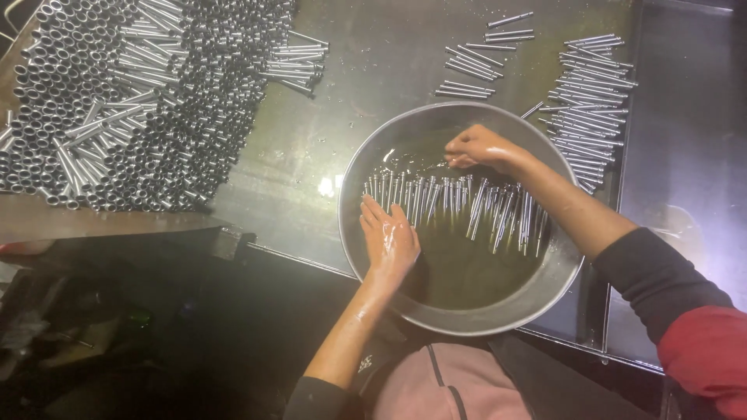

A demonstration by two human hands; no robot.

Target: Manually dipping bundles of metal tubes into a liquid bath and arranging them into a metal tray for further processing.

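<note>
A round grey metal basin (545, 292) filled with dark oily liquid sits on the table in front of me. A row of thin metal rods (459, 202) lies in the liquid across its middle. My left hand (387, 239) rests flat in the liquid, fingers spread, its tips at the left end of the rod row. My right hand (482, 148) is at the far side of the basin, wet, with fingers pinched together above the rods; whether it holds a rod is unclear.
A large mass of short metal tubes (132, 101) stands packed at the far left. Small bundles of rods (296, 66) lie beside it. More loose rods (475, 66) lie beyond the basin, and a long row (591, 109) at the right. The table edge (296, 257) runs diagonally.
</note>
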